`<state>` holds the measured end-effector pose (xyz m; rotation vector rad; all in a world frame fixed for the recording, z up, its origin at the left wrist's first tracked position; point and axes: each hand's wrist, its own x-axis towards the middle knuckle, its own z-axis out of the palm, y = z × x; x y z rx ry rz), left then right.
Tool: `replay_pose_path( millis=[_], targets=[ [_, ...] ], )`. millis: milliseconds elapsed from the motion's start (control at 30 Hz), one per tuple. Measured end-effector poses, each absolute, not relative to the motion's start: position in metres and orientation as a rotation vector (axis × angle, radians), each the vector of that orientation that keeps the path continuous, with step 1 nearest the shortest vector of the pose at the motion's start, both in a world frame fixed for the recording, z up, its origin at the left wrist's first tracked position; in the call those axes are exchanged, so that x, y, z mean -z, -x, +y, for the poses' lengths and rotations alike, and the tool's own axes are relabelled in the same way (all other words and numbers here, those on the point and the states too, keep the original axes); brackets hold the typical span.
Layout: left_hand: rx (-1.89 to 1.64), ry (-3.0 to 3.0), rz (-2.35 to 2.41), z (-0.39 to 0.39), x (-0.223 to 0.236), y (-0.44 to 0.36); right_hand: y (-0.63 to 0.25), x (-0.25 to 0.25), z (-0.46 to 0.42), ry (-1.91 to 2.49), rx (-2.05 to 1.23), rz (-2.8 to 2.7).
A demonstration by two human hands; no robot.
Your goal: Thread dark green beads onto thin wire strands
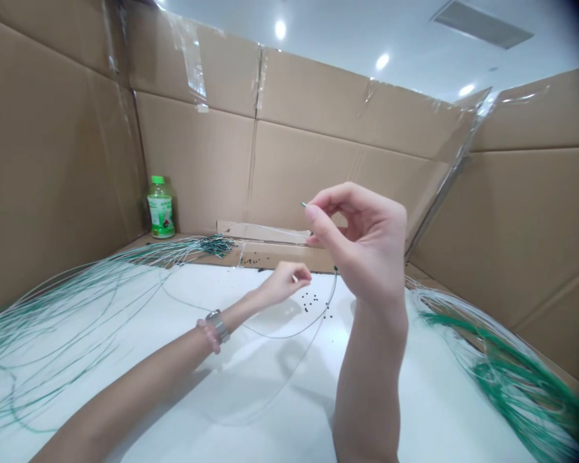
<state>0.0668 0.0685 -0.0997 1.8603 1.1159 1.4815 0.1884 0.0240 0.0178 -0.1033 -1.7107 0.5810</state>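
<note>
My right hand (361, 241) is raised above the white table (251, 411), thumb and forefinger pinched on the green tip of a thin wire (303, 204). That wire (289, 334) droops in a loop down to the table. My left hand (285, 281) reaches forward with fingers closed in a pinch just above the surface, holding something too small to make out. Small black beads (311, 301) lie scattered right beside it. A watch and a pink band (214, 328) sit on my left wrist.
Long green and white wires fan across the left side (58, 302), their ends bunched at the back (215, 244). Another green bundle (502, 366) lies at the right. A green-capped bottle (161, 207) stands in the back left corner. Cardboard walls (318, 161) enclose the table.
</note>
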Motion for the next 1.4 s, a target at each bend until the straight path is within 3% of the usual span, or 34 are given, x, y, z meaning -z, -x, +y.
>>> replay_pose_path(
  millis=[133, 200, 333, 1400],
  targets=[
    [-1.827, -1.663, 0.957, 0.032, 0.047, -0.045, -0.182, -0.015, 0.011, 0.091, -0.434, -1.633],
    [-2.046, -1.445, 0.658, 0.008, 0.026, -0.037, -0.178, -0.013, 0.002, 0.097, -0.343, -1.595],
    [-2.08, -1.415, 0.427, -0.027, 0.004, -0.033, -0.169, -0.009, -0.012, 0.109, -0.281, -1.644],
    [-2.067, -1.602, 0.406, -0.031, 0.007, -0.028, -0.162, -0.004, -0.013, 0.085, -0.274, -1.737]
  ],
)
